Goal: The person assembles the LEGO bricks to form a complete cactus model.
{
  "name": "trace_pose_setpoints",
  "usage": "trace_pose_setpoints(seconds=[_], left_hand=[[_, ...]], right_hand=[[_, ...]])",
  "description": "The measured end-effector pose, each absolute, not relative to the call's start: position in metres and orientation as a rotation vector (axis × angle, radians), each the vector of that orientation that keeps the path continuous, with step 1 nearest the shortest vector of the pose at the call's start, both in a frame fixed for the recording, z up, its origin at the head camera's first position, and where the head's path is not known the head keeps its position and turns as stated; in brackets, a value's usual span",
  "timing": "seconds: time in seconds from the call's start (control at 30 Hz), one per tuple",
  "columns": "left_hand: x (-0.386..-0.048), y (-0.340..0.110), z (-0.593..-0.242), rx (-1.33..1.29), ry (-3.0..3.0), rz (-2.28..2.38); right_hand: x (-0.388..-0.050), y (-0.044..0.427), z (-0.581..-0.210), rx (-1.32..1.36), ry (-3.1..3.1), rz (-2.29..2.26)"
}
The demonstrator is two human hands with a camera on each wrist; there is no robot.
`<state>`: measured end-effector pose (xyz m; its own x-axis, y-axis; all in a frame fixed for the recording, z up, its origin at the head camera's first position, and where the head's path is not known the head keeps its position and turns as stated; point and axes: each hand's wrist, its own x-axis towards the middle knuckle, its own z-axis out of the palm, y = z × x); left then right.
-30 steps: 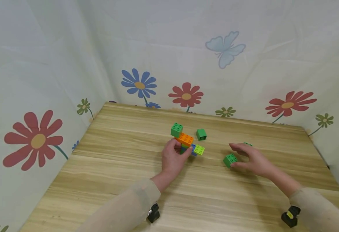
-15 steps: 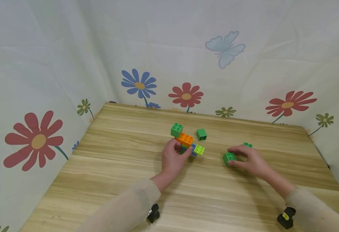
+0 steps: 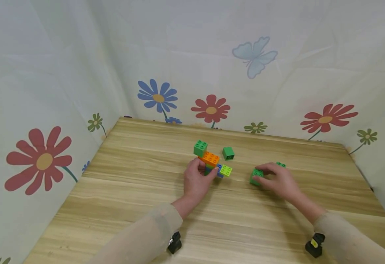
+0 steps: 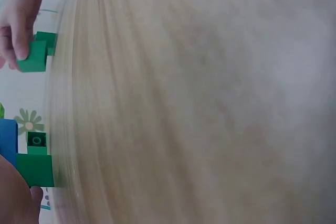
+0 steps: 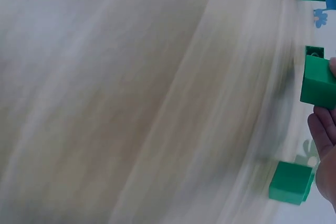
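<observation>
The left hand (image 3: 197,180) grips a built stack of bricks, thumb on its near side. In it show a green brick (image 3: 200,148) on top at the left end, an orange brick (image 3: 211,158), blue parts and a lime brick (image 3: 226,170) at the right. The right hand (image 3: 282,182) pinches a green block (image 3: 256,176) between thumb and fingers. In the left wrist view that block (image 4: 33,57) is in the fingertips; the right wrist view shows it (image 5: 318,82) too. The stack's green bottom brick (image 4: 35,170) shows beside the left hand (image 4: 14,195).
A loose green brick (image 3: 228,153) lies on its side on the wooden table (image 3: 139,146) behind and between the hands. Another green brick (image 3: 281,164) sits just behind the right hand, partly hidden. A flowered curtain (image 3: 179,47) stands behind and beside the table.
The right hand has closed its thumb and fingers on the green block and shifted left slightly with it. The left hand and the stack have stayed in place.
</observation>
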<state>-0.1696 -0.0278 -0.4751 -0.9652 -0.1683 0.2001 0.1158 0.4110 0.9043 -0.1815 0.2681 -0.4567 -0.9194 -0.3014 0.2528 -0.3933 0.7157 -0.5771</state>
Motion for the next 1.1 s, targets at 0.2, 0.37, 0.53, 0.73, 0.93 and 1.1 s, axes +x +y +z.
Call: trace_pose_setpoints(seconds=[0.2, 0.37, 0.53, 0.73, 0.93, 1.1], left_hand=[[-0.17, -0.028, -0.476, 0.05, -2.401, -1.579], [-0.169, -0.028, -0.476, 0.049, -2.398, -1.585], [-0.169, -0.028, -0.475, 0.043, -2.397, -1.578], [-0.17, -0.029, -0.475, 0.039, -2.403, -1.569], [-0.17, -0.03, -0.475, 0.03, -2.411, -1.547], [-0.169, -0.03, -0.474, 0.03, -2.408, -1.551]], right_hand=[[-0.182, 0.246, -0.444, 0.557, -2.741, 1.012], [-0.182, 0.226, -0.431, 0.611, -2.654, 1.033], [-0.186, 0.209, -0.426, 0.692, -2.545, 1.032], [-0.192, 0.193, -0.424, 0.727, -2.5, 1.071], [-0.195, 0.184, -0.425, 0.731, -2.524, 1.103], [-0.195, 0.181, -0.424, 0.732, -2.524, 1.111]])
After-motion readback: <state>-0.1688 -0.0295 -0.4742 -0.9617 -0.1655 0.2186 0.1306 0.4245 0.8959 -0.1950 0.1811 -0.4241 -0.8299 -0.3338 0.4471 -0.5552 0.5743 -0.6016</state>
